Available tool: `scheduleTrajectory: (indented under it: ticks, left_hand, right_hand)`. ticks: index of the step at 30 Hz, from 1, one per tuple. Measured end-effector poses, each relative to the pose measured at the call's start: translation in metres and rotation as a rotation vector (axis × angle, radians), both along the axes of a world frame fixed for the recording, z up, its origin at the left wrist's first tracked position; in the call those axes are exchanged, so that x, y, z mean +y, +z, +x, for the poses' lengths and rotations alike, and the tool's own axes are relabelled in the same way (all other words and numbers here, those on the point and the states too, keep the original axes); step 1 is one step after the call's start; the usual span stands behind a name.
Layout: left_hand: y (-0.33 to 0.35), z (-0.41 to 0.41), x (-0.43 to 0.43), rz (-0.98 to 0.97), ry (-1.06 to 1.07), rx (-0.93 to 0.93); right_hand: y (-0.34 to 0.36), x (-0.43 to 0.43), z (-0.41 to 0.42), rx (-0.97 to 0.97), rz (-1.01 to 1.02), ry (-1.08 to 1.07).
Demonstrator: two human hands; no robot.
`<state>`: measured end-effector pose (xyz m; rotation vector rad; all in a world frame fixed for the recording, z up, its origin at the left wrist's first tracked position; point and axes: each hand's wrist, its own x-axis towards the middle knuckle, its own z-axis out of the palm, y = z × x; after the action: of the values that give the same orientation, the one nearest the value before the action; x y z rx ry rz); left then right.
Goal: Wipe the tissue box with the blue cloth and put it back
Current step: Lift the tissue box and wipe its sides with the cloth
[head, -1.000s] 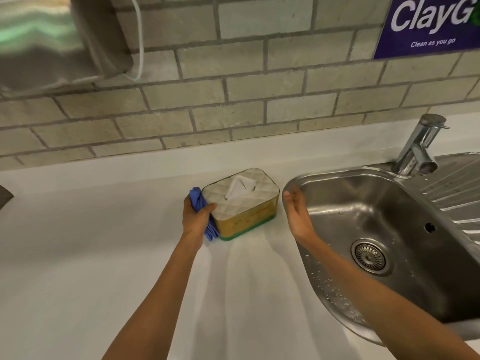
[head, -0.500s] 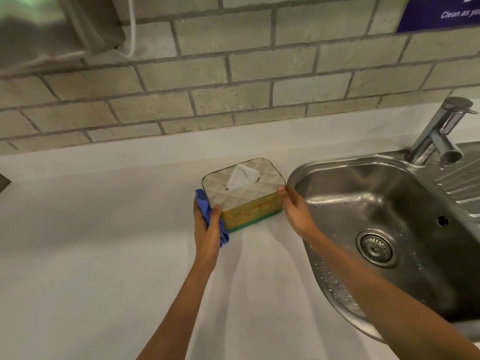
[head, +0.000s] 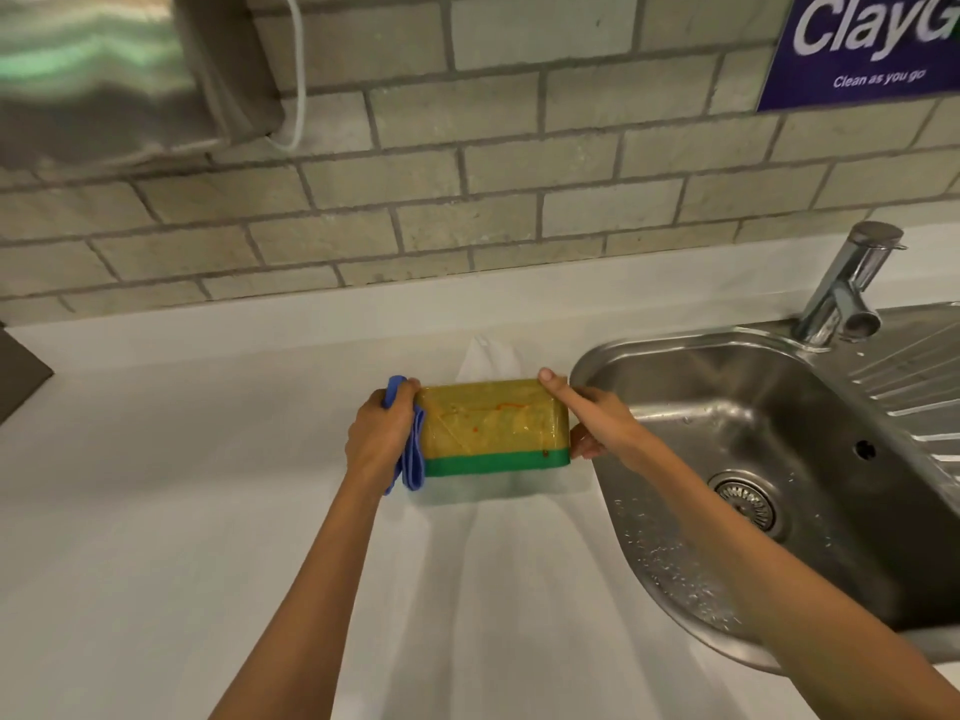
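Observation:
The tissue box [head: 491,419] is tipped back, its yellow side with red marks and a green base strip facing me. A white tissue [head: 485,358] pokes out behind its far top edge. My left hand [head: 382,433] grips the box's left end with the folded blue cloth [head: 412,449] pressed between palm and box. My right hand [head: 597,420] holds the right end, one finger laid along the top corner. The box is raised slightly above the white counter [head: 182,511], its shadow just below it.
A steel sink [head: 753,459] with water drops and a drain lies right of the box, with the tap [head: 847,288] behind it. A brick wall [head: 467,189] runs along the back, bearing a purple sign [head: 862,44]. A steel dispenser [head: 104,70] hangs upper left.
My right hand came from the sink rim onto the box's right end. Both hands then tipped the box back and lifted it, so its side now faces me instead of its quilted top.

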<state>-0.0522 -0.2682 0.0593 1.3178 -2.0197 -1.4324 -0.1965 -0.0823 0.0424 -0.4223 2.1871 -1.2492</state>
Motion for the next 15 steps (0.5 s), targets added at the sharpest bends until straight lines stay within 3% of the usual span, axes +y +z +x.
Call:
scheduleTrajectory:
  ticks: [4,7,13,15]
  left_hand:
    - [0.007,-0.001,0.002,-0.037,-0.011,-0.008]
    - [0.005,-0.002,0.01,-0.114,0.023,0.048]
    - [-0.005,0.001,0.035,-0.183,0.062,0.413]
    - [-0.008,-0.001,0.04,-0.262,0.013,0.457]
  right_hand:
    - [-0.003,-0.005,-0.002,-0.096,-0.018,0.094]
    - [-0.007,-0.014,-0.001,-0.168,-0.202,0.124]
    - [-0.016,-0.025,-0.004,-0.297,-0.374,0.113]
    - [-0.018,-0.027,-0.006,-0.309,-0.385,0.096]
